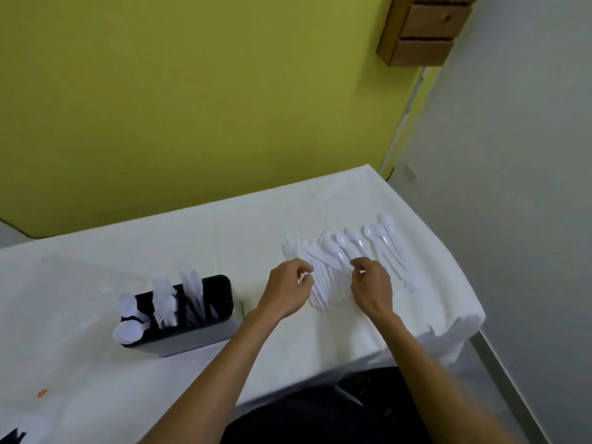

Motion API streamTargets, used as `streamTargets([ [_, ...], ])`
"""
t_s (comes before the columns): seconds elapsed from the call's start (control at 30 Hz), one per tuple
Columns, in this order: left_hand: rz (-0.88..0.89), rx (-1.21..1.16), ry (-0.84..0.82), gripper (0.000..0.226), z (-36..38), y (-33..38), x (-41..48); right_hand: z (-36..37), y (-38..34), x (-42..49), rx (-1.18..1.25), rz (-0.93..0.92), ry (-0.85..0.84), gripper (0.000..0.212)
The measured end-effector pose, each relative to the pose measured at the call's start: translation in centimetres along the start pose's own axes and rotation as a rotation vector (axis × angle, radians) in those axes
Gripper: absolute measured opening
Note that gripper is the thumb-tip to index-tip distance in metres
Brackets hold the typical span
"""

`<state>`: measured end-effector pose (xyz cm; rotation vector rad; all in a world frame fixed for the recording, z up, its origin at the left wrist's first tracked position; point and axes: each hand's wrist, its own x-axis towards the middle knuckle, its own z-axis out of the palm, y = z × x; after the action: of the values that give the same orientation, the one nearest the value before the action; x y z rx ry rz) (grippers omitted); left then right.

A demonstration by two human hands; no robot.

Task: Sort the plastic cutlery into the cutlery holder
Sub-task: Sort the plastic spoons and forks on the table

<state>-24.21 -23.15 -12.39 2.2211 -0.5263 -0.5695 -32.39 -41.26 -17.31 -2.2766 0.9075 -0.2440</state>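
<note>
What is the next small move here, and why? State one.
Probably lift one piece clear of the loose cutlery pile and carry it left to the cutlery holder. The left hand and right hand both curl their fingers at the pile's near edge, though whether either is pinching a piece is unclear. The holder already keeps spoons and forks in separate compartments.

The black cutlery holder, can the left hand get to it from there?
Probably yes: the left hand is just right of the cutlery holder, with only bare tablecloth between them.
</note>
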Motion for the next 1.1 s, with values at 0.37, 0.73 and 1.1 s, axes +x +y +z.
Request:
streamTargets([
  [0.37, -0.324, -0.386, -0.141, 0.021, 3.9, 1.5, 5.0, -1.1, 1.1, 3.5, -0.407, -0.104, -0.255, 0.015],
  [0.73, -0.410, -0.512, 0.001, 0.027, 4.7, 2.8, 8.7, -2.8, 1.0, 2.9, -0.070, -0.242, -0.149, 0.020],
  [1.1, -0.480, -0.656, -0.058, 0.020, 4.6, 2.8, 8.5, -2.6, 2.5, 5.0, -0.214, -0.026, -0.208, 0.013],
])
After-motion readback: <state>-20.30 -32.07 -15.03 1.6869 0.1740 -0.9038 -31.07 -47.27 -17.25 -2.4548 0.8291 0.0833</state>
